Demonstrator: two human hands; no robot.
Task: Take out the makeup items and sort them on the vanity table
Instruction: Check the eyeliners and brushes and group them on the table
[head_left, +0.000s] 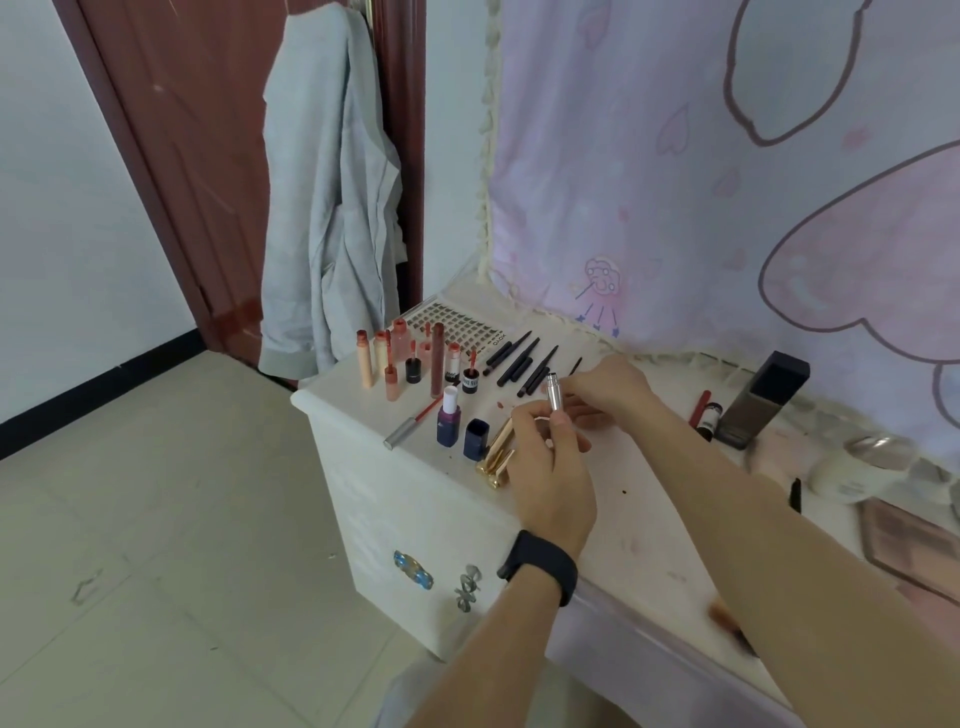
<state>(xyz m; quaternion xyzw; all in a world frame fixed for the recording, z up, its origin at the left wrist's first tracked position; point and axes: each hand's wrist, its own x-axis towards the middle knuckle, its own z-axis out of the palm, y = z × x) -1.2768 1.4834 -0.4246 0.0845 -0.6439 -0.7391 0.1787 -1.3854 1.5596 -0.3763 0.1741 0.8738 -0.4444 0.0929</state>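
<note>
Silver tube (555, 399) pinched, left hand (553, 470), right hand (612, 387)

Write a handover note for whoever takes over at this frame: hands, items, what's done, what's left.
Left hand: grips the silver tube above the vanity table.
Right hand: fingers at the tube's upper end, apparently pinching it.
Done: lip glosses stand grouped at the table's far left corner. Black pencils lie side by side. Gold lipsticks lie together beside the left hand.
Left: set the tube down with its kind. The dark bottle, white jar and flat case further right look unsorted.
</note>
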